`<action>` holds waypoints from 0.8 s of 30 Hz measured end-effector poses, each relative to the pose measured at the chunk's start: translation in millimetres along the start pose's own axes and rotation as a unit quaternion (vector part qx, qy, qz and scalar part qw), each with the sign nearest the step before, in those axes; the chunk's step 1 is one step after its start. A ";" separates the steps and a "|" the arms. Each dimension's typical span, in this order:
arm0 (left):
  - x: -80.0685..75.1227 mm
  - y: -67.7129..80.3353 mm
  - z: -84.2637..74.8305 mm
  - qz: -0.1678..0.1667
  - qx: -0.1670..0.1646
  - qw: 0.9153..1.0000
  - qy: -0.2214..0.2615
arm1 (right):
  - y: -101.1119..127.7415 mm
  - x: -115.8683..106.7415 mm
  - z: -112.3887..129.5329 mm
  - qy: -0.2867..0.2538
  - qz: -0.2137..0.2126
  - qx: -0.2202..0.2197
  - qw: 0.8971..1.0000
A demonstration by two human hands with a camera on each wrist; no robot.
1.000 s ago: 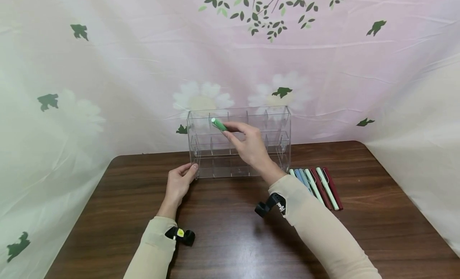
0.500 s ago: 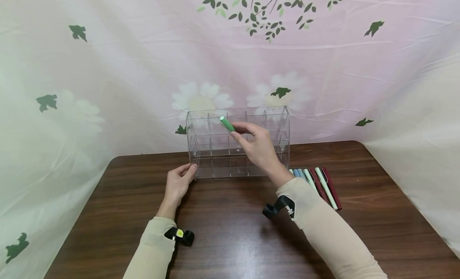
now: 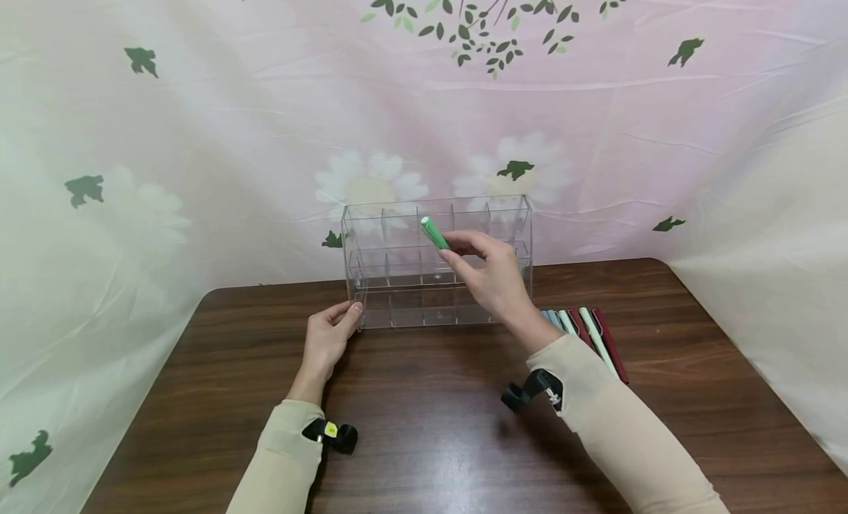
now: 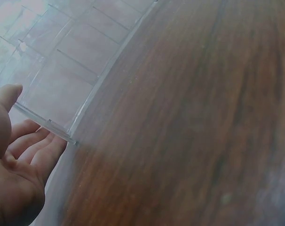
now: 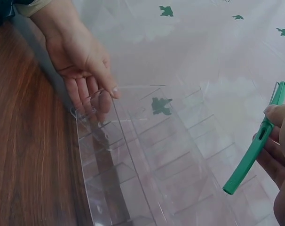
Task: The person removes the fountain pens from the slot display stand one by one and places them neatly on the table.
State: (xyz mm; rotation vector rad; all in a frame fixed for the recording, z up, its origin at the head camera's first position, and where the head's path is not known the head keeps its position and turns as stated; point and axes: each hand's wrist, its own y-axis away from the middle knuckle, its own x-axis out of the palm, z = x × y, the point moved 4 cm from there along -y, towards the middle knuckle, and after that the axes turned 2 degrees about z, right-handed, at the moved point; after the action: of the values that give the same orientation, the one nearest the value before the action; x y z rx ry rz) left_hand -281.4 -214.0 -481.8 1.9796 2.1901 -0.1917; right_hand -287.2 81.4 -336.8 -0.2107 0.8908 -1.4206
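A clear plastic organizer (image 3: 404, 300) with tiered, divided compartments stands at the back of the table in the head view. My left hand (image 3: 326, 342) pinches its lower left side, thumb inside and fingers outside, as the left wrist view of the clear wall (image 4: 62, 94) shows. Between thumb and fingertips, my right hand (image 3: 493, 278) holds a green pen (image 3: 434, 233) over the organizer's upper middle. In the right wrist view the pen (image 5: 246, 165) slants, its clip end up past the thumb and its other end pointing down toward the compartments.
Several pens lie side by side to the right of the organizer, among them a pale green pen (image 3: 598, 341) and a dark red pen (image 3: 611, 344); my right forearm covers part of the row. A printed cloth (image 3: 265, 168) hangs behind the wooden table (image 3: 424, 418).
My right hand has moved to the right along the organizer with the green pen. The left hand keeps its grip on the organizer's side.
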 end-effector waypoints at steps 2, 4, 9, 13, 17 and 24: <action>0.1 -0.2 0.1 0.000 -0.001 1.000 0.005 | 2.4 -2.4 -1.4 0.001 -0.001 0.002 1.000; 0.2 -0.3 0.2 0.000 -0.003 1.000 0.011 | 4.6 -4.3 -2.9 0.001 -0.002 0.003 1.000; 0.4 0.5 -0.4 -0.001 -0.003 1.000 0.012 | 10.0 -9.5 -5.8 0.005 0.001 0.013 1.000; 0.5 0.5 -0.8 -0.002 -0.003 1.000 0.007 | 13.9 -14.8 -8.0 0.016 0.003 0.018 1.000; 0.6 0.8 -1.8 -0.003 -0.004 1.000 0.008 | 17.1 -21.3 -10.5 0.032 -0.001 0.023 0.999; 1.1 2.1 -2.3 -0.001 -0.007 1.000 0.009 | 25.1 -30.7 -16.9 0.040 -0.005 0.044 0.998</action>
State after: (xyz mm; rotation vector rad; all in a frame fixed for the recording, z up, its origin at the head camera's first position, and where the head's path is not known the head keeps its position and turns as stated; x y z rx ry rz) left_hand -279.5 -212.2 -479.8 1.9797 2.1983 -0.1570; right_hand -275.8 120.4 -351.2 -0.0931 0.8914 -1.4831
